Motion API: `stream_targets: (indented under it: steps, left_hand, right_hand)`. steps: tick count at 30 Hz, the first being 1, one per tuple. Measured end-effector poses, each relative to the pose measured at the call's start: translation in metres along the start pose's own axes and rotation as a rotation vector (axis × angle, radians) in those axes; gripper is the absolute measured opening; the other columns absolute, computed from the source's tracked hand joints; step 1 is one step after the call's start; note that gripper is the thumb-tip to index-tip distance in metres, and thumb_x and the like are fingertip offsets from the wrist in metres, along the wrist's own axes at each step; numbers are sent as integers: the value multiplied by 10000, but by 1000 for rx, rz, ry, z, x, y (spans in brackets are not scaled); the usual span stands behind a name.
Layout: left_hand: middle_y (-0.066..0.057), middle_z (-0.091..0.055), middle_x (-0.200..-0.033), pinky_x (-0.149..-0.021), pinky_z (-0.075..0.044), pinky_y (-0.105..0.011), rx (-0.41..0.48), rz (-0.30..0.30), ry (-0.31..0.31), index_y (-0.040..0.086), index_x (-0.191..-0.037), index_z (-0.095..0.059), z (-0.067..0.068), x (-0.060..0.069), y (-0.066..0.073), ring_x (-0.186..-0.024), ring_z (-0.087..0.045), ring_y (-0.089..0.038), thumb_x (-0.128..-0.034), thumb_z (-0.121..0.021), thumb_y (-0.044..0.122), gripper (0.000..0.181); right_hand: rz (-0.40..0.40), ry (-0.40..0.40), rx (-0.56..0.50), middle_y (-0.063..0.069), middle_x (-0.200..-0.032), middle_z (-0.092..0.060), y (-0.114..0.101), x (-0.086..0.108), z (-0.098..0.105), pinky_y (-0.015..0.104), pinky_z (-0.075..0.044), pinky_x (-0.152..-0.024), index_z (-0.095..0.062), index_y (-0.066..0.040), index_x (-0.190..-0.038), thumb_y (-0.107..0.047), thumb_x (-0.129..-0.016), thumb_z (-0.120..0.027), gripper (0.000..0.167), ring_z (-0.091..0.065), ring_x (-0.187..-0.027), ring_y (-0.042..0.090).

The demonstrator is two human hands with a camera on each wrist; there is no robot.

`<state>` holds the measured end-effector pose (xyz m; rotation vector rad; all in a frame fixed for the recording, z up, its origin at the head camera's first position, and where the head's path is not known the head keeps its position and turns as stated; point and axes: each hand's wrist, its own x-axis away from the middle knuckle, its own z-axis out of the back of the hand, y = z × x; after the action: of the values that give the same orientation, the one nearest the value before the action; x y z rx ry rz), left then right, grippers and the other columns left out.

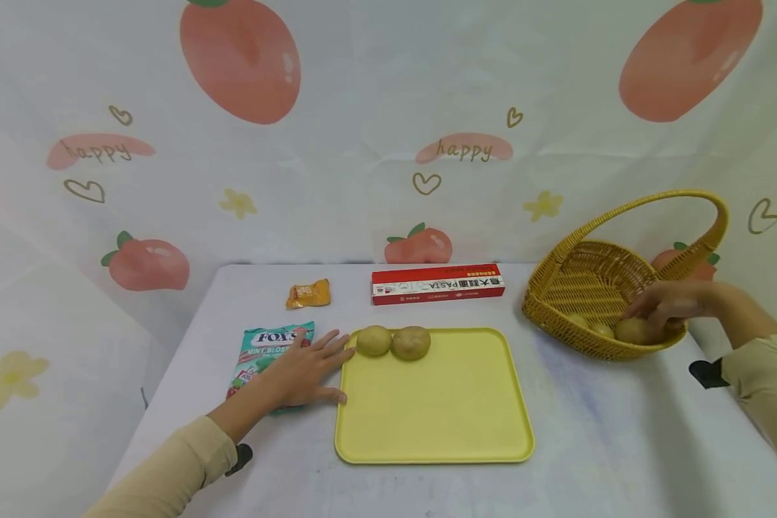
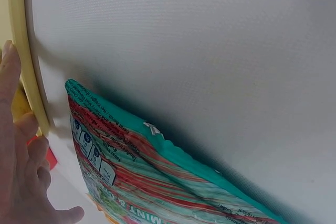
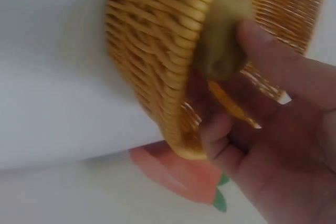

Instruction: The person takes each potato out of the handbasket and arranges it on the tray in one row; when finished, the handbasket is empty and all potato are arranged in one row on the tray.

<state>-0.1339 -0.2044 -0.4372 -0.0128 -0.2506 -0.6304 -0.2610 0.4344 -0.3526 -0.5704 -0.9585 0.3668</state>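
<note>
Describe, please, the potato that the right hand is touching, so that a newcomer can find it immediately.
At the right end of the white table stands a wicker basket with a tall arched handle. Just inside its near rim, three potatoes show side by side. Take the rightmost potato: unlike its neighbours, it has the thumb of the right hand against it.

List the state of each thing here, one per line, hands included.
Tray: flat, two potatoes at its far left corner
Basket: handle up, potatoes inside
Left hand: fingers spread at the tray's left rim
Right hand: gripping a potato in the basket
Teal bag: lying flat, partly hidden
Orange packet: lying flat, seal unclear
Pasta box: lying flat, looks closed
</note>
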Motion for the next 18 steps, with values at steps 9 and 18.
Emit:
stream_targets:
  steps: [9, 18]
  left_hand:
    - [-74, -277, -1627, -1115, -147, -714, -12, -4, 4, 175, -1546, -383, 0, 0, 0, -1512, -178, -311, -877, -516, 733, 881]
    - [-72, -278, -1627, -1116, -152, -712, -18, -1, 3, 175, -1545, -385, 1, -1, 0, -1513, -174, -312, -875, -535, 721, 878]
  right_hand:
    - [184, 174, 152, 132, -1416, -543, -17, 22, -3, 186, -473, -846, -553, 66, -1362, -108, -977, -610, 426, -441, -1135, -157]
    - [366, 137, 184, 35, -1284, -647, -70, 7, -28, 232, -520, -842, -589, 55, -1329, -77, -968, -625, 386, -585, -1107, 21]
